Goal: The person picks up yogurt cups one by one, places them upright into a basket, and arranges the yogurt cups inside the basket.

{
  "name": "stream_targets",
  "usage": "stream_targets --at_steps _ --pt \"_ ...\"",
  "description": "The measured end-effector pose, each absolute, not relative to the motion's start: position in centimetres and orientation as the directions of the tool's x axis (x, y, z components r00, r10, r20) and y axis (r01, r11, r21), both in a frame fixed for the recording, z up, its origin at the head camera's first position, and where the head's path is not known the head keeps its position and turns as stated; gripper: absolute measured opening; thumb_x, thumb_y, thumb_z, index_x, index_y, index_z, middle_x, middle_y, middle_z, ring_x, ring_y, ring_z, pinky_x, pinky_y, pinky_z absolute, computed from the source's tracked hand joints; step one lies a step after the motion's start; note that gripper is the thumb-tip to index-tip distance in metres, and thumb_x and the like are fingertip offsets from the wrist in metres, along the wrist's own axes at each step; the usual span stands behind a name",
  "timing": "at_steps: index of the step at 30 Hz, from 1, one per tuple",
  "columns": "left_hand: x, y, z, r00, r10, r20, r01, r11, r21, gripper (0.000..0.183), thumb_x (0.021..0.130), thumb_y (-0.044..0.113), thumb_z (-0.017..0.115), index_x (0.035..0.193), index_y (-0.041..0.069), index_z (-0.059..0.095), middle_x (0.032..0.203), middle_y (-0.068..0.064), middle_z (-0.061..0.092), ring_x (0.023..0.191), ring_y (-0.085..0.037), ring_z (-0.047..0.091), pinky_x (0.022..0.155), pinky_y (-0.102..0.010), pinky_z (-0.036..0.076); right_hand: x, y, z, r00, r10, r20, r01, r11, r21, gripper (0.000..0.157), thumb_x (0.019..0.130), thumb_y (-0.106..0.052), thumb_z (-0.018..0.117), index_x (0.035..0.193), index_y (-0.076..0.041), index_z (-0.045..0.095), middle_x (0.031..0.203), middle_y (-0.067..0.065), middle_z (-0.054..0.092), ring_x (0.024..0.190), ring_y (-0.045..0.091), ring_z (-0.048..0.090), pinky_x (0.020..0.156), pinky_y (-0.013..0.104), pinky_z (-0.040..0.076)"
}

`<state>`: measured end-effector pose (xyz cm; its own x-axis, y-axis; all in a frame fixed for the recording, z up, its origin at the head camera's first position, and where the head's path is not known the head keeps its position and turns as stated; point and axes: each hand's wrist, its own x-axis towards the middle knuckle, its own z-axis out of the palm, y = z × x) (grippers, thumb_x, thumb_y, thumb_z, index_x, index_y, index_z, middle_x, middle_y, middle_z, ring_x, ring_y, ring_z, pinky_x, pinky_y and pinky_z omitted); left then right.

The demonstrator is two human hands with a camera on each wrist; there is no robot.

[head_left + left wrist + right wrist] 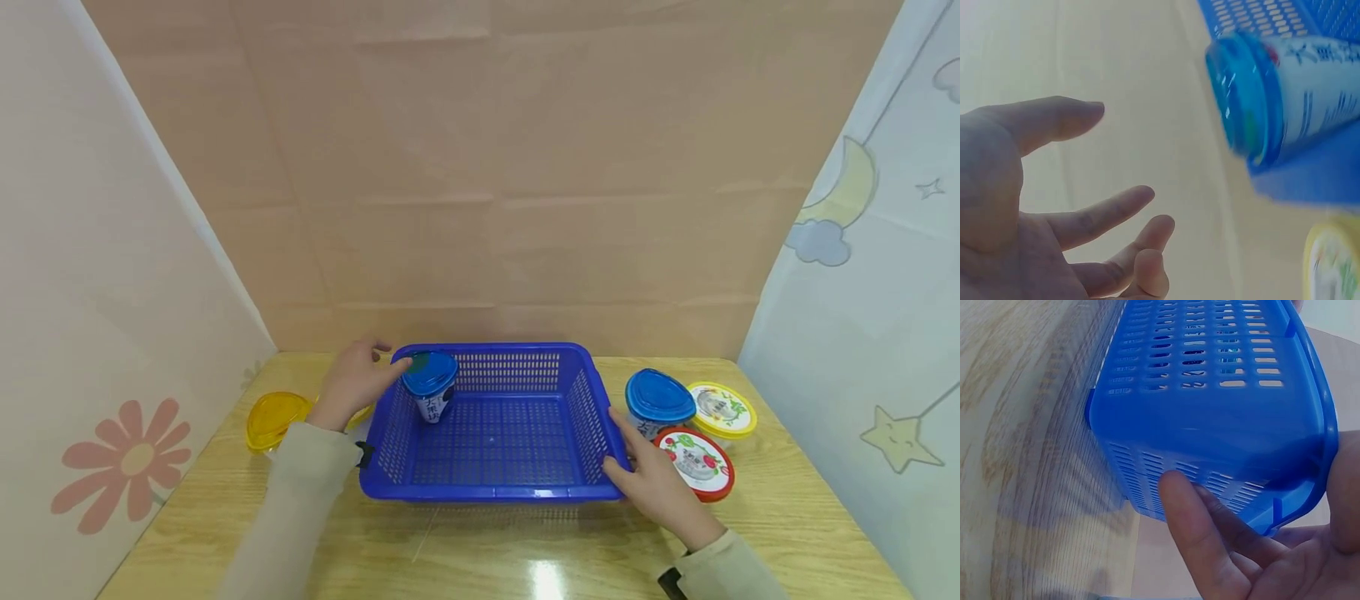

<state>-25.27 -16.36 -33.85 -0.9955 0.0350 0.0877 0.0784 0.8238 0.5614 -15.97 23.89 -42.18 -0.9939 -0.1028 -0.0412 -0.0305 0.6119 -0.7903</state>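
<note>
A blue plastic basket (pixel 487 492) with slotted walls stands on the table, and a white cup with dark lettering and a blue lid (pixel 431 374) is in its back left corner. My left hand (pixel 352 385) is raised beside that lid with the fingers spread; the left wrist view shows a gap between the fingertips (pixel 1141 195) and the lid, and nothing in the hand. With my right hand (pixel 654 479) I hold the basket's right rim. In the right wrist view its fingers (pixel 1192 528) lie along the outer wall (pixel 1204 428), the thumb at the rim.
Right of the basket stand another blue-lidded cup (pixel 660 397), a yellow-rimmed tub (pixel 722 410) and a red-rimmed tub (pixel 696 463). On the left is a yellow-lidded container (pixel 277 420); another yellow lid is partly behind my left wrist. Cloth-covered walls enclose the wooden table (pixel 495 554) at the back and sides.
</note>
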Motion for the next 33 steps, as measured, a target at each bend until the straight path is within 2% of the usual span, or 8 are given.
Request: stream_targets --at_steps 5,9,17,24,33 --pt "-23.7 -18.6 -33.1 -0.988 -0.019 0.153 0.064 0.851 0.521 0.054 0.096 0.041 0.062 0.132 0.0 0.058 0.128 -0.029 0.059 0.112 -0.045 0.058 0.086 -0.054 0.051 -15.8 24.0 -42.0 -0.993 -0.104 -0.049 -0.025 0.608 -0.793 0.073 0.097 -0.014 0.061 0.158 -0.005 0.023 0.14 0.035 0.05 0.106 0.036 0.066 0.058 0.034 0.058" --pt "-22.2 -20.8 -32.9 -0.981 -0.074 0.182 0.028 0.865 0.5 0.057 0.095 0.042 0.062 0.13 -0.002 0.058 0.126 -0.031 0.059 0.111 -0.046 0.057 0.081 -0.054 0.05 -15.8 24.1 -42.0 -0.993 -0.106 -0.051 -0.024 0.61 -0.792 0.073 0.097 -0.015 0.061 0.158 -0.005 0.023 0.14 0.036 0.049 0.106 0.036 0.066 0.058 0.034 0.058" --pt "-19.6 -26.1 -34.0 -0.97 -0.183 0.158 -0.096 0.892 0.441 0.073 0.092 0.055 0.061 0.133 -0.004 0.052 0.127 -0.037 0.047 0.114 -0.061 0.038 0.073 -0.062 0.045 -16.0 24.0 -42.2 -0.992 -0.11 -0.066 -0.013 0.592 -0.806 0.073 0.096 -0.015 0.061 0.159 -0.006 0.022 0.138 0.036 0.05 0.098 0.03 0.068 0.058 0.035 0.058" --pt "-18.8 -29.8 -35.8 -0.973 -0.201 0.118 -0.128 0.884 0.45 0.091 0.09 0.059 0.063 0.143 -0.011 0.036 0.131 -0.048 0.036 0.11 -0.065 0.034 0.08 -0.07 0.038 -15.9 24.0 -42.2 -0.992 -0.109 -0.06 -0.015 0.588 -0.808 0.073 0.096 -0.015 0.061 0.158 -0.006 0.023 0.137 0.036 0.052 0.096 0.029 0.069 0.057 0.035 0.058" --pt "-19.5 -32.1 -36.8 -0.985 -0.166 -0.05 -0.168 0.843 0.512 0.11 0.09 0.066 0.059 0.151 -0.014 0.013 0.14 -0.049 0.026 0.117 -0.062 0.039 0.088 -0.071 0.043 -16.0 23.9 -42.3 -0.993 -0.109 -0.047 -0.026 0.585 -0.811 0.073 0.096 -0.013 0.06 0.158 -0.005 0.023 0.133 0.034 0.056 0.09 0.026 0.069 0.055 0.036 0.057"
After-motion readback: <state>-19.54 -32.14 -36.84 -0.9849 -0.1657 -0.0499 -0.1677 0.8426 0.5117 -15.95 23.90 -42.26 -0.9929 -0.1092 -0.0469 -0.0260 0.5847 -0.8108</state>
